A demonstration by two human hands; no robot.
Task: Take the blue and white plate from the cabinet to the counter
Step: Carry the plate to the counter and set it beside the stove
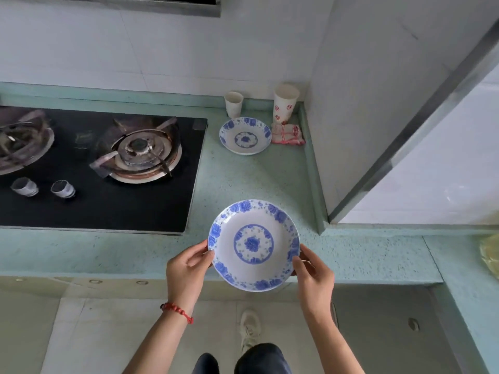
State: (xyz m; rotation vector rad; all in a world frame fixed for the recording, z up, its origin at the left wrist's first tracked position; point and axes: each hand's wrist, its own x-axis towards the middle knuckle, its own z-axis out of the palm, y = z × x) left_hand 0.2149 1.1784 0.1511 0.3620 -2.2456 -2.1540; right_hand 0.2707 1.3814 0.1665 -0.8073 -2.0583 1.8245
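Note:
A blue and white plate (253, 245) with a flower pattern hangs face up over the front edge of the pale green counter (243, 182). My left hand (187, 268) grips its left rim and my right hand (313, 273) grips its right rim, thumbs on top. A second blue and white plate (245, 135) of the same pattern lies on the counter at the back, near the wall.
A black gas hob (102, 168) with two burners and two knobs fills the counter's left. Two paper cups (233, 104) (285, 102) and a folded cloth (287, 134) stand at the back corner. A white cabinet side (364, 117) rises on the right. My shoe (249, 327) shows on the floor.

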